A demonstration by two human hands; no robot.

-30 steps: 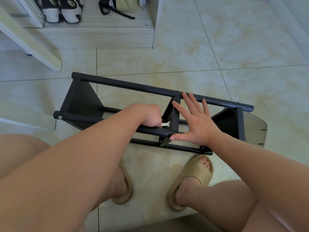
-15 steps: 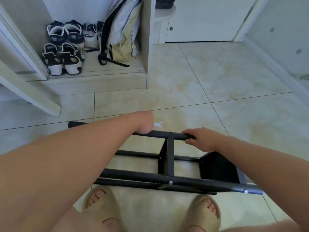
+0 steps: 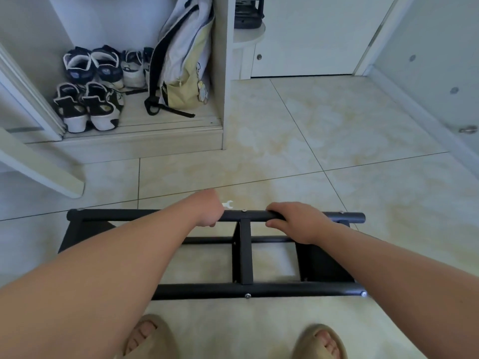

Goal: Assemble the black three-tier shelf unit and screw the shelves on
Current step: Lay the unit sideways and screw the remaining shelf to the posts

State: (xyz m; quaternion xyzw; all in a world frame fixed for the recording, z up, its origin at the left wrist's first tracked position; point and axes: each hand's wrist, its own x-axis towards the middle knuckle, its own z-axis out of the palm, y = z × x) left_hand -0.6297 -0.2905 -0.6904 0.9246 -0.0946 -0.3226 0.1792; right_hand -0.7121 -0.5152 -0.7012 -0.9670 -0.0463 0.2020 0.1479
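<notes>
- Now steadying the black shelf unit (image 3: pixel 245 255), laid on its side on the floor (image 3: pixel 337 125) ahead of the slippers (image 3: pixel 153 338).
- Clamping the far pole (image 3: pixel 255 215) with the right hand (image 3: pixel 298 221), with fingers (image 3: pixel 277 208) curled over the top and thumb underneath.
- Holding a small white wrench (image 3: pixel 228 204) in the left hand (image 3: pixel 208 212), probably pinched in curled fingers; hard to see past the wrist.
- Best to seat the wrench squarely on the screw head (image 3: pixel 244 210) beside it and turn in short strokes.
- Mind the left forearm covering part of the near pole (image 3: pixel 285 288); no trouble from sneakers (image 3: pixel 88 107) and backpack (image 3: pixel 184 60), well apart in the closet (image 3: pixel 220 73).
</notes>
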